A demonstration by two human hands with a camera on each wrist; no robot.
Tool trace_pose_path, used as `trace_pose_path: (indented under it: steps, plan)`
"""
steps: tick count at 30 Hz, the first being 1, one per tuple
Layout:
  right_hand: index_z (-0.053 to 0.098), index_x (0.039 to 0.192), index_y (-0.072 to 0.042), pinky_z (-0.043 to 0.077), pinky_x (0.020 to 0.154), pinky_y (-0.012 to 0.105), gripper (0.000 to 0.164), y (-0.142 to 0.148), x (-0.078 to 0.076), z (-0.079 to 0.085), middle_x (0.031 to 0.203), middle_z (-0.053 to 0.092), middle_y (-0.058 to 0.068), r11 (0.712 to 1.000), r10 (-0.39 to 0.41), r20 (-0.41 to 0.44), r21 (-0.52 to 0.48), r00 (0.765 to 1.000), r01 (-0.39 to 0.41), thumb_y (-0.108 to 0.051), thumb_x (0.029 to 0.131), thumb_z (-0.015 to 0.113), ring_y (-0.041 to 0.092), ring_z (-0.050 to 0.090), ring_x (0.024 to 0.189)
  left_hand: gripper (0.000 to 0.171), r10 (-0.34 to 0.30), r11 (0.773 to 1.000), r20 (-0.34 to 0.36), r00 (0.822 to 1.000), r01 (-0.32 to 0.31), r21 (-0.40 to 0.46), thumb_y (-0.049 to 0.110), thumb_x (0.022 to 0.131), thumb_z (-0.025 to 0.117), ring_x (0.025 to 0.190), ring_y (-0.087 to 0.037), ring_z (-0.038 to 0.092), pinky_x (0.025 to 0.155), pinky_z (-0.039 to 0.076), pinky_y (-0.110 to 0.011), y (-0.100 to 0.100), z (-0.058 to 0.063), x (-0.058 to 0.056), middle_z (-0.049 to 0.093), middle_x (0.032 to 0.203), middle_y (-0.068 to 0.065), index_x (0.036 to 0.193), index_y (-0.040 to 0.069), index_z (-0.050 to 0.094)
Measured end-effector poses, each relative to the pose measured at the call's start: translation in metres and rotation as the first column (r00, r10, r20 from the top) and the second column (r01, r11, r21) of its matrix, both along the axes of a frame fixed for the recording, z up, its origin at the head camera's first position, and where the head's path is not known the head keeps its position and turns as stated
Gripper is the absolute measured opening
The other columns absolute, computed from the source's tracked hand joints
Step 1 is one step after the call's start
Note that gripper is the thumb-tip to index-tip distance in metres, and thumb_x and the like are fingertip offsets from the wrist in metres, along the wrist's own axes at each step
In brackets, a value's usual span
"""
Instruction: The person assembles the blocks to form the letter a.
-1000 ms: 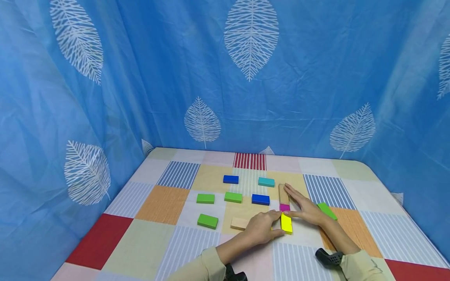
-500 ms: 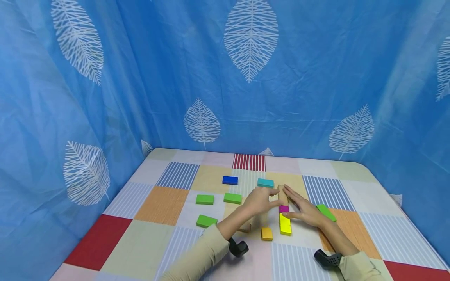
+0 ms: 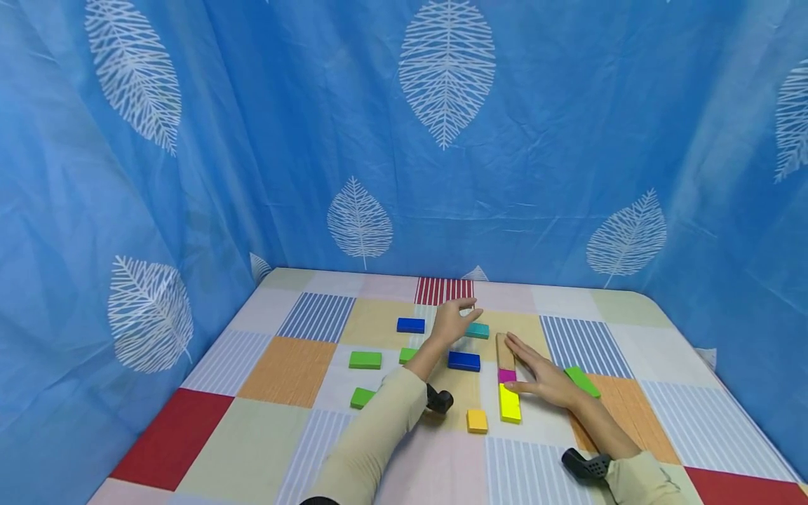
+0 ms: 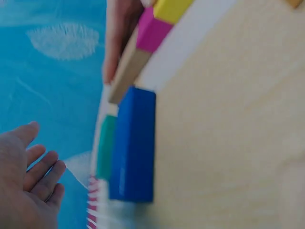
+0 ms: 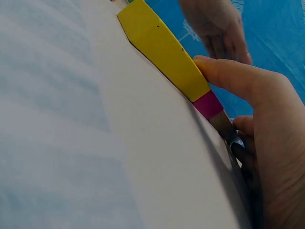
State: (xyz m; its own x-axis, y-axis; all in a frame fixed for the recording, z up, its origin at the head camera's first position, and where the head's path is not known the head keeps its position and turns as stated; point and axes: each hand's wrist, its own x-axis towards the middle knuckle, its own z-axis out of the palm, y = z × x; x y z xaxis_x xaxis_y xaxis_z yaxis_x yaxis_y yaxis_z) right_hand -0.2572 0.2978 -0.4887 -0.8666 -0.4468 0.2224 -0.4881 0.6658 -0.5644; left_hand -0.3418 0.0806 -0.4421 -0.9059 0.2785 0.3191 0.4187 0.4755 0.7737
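Note:
A straight row stands along the table: a plain wooden block (image 3: 506, 352) at the far end, a magenta block (image 3: 507, 376) in the middle and a yellow block (image 3: 509, 403) nearest. My right hand (image 3: 543, 377) lies along its right side, thumb touching the yellow block and fingertips beside the wooden one. Over the table near the teal block (image 3: 477, 331) hovers my left hand (image 3: 449, 321), holding nothing; its relaxed fingers show in the left wrist view (image 4: 33, 176). A dark blue block (image 3: 463, 361) lies below the left hand, and another blue block (image 3: 410, 325) to its left.
Green blocks (image 3: 365, 360) lie on the left, one partly under the left sleeve. An orange block (image 3: 477, 421) sits left of the yellow one. Another green block (image 3: 582, 382) is right of the right hand. Blue curtains (image 3: 505, 210) enclose the patchwork-covered table (image 3: 271, 428).
My left hand has left the yellow block, passed by the wooden block and moved away up and left toward the teal block. The right hand stays beside the row.

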Motion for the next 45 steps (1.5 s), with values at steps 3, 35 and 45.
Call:
trace_pose_path:
  steps: [3, 35, 45]
  plan:
    - [0.026, 0.145, -0.004, 0.024, 0.094, 0.07, 0.083, -0.001, 0.0, 0.0, 0.151, 0.018, 0.015, 1.0, 0.001, 0.001, -0.003, 1.0, -0.001, -0.039, 0.082, 0.066, 0.043, 0.022, 0.132, 0.038, 0.029, 0.998, 0.076, 0.997, -0.033, 0.045, 0.027, 0.09, 0.061, 0.111, -0.022, 0.055, 0.091, 0.046, -0.031, -0.004, -0.009, -0.008, 0.062, 0.118, -0.008, 0.121, 0.005, 0.061]
    - [0.024, 0.146, -0.005, 0.022, 0.096, 0.069, 0.083, 0.0, 0.002, 0.001, 0.152, 0.016, 0.014, 1.0, 0.003, 0.013, 0.013, 1.0, -0.004, -0.04, 0.082, 0.065, 0.043, 0.02, 0.133, 0.034, -0.121, 0.965, 0.101, 0.987, 0.141, -0.219, 0.011, 0.08, 0.072, 0.102, -0.015, 0.059, 0.081, 0.049, -0.022, -0.005, -0.026, -0.011, 0.066, 0.11, -0.002, 0.114, 0.012, 0.067]
    - [0.024, 0.146, -0.006, 0.022, 0.097, 0.068, 0.084, 0.0, 0.002, 0.002, 0.152, 0.016, 0.013, 1.0, 0.003, 0.017, 0.01, 1.0, -0.003, -0.04, 0.082, 0.065, 0.041, 0.02, 0.134, 0.034, -0.096, 0.963, 0.102, 0.99, 0.118, -0.243, 0.013, 0.081, 0.072, 0.106, -0.015, 0.057, 0.085, 0.047, -0.023, -0.003, -0.025, -0.012, 0.065, 0.113, -0.002, 0.115, 0.013, 0.067]
